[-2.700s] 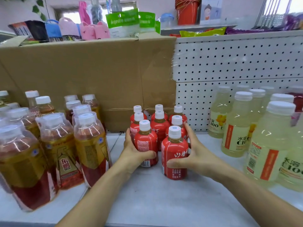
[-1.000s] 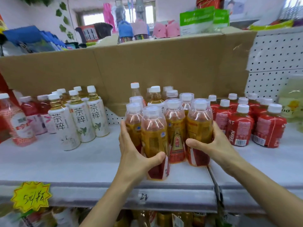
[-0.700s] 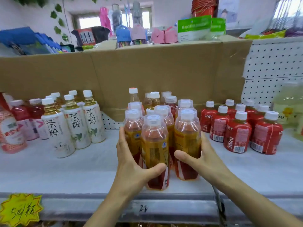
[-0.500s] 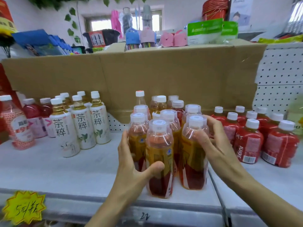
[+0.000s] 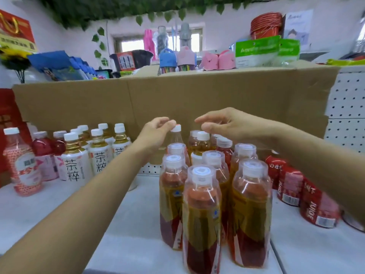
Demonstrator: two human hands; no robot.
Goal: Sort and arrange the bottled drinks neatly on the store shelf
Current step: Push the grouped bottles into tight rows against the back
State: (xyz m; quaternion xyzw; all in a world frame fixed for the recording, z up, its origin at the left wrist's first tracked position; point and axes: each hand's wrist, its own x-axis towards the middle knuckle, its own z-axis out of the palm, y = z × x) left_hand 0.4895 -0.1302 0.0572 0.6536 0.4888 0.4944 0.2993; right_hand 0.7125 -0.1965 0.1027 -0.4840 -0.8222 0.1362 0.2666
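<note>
Mid-frame, the rear white-capped amber tea bottle [image 5: 176,133] is touched at the cap by the curled left hand [image 5: 158,129] (actual grip unclear), right hand [image 5: 227,123] held loose and empty, probably for row-straightening.

A cluster of wrapped bottles [image 5: 201,214] is set mid-shelf [image 5: 128,224], reaching from the front edge toward the back. Tea bottles [image 5: 75,167] are grouped to its left, nearer the back edge, and juice bottles [image 5: 308,196] to its right. A cardboard panel [image 5: 197,95] is stood along the back edge behind all three groups. The left hand [image 5: 156,131] and right hand [image 5: 227,123] are held above the cluster's rear bottles.
</note>
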